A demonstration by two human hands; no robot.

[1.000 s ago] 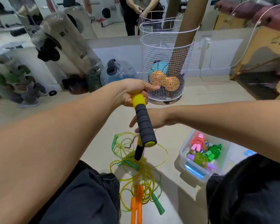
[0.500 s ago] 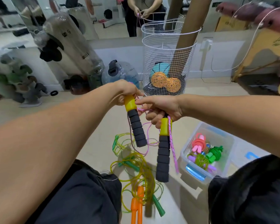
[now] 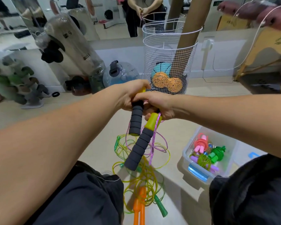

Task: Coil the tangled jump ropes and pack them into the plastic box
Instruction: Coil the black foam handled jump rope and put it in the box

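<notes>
both hands meet at chest height, fingers curled tight: the left hand (image 3: 130,96) grips the yellow top of one foam handle (image 3: 135,120), which hangs below it, and the right hand (image 3: 157,105) grips the yellow collar of the second foam handle (image 3: 140,147), which slants down and toward the left hand, along with a run of the pink rope (image 3: 154,135) pinched against it. the rest of that rope droops in loose loops beneath the hands and reaches down to the yellow rope (image 3: 144,174) heaped on the floor between the knees, with orange handles (image 3: 139,208) and green handles (image 3: 160,205) lying nearest the body. that is the likely trouble: if the pink loops are drawn up for coiling while they lie across the yellow tangle, they could snag and drag the heap along, or knot tighter. with both handles crowded into touching fists, a shift of grip could also let one drop. the plastic box (image 3: 195,169) sits on the floor below and outside the right hand, already holding coiled ropes in pink, green and purple. the floor is pale and smooth. beyond the hands stands a white wire basket (image 3: 169,51) with balls inside, a water jug (image 3: 120,75) beyond the left hand, and a mirror wall reflecting a standing person.
</notes>
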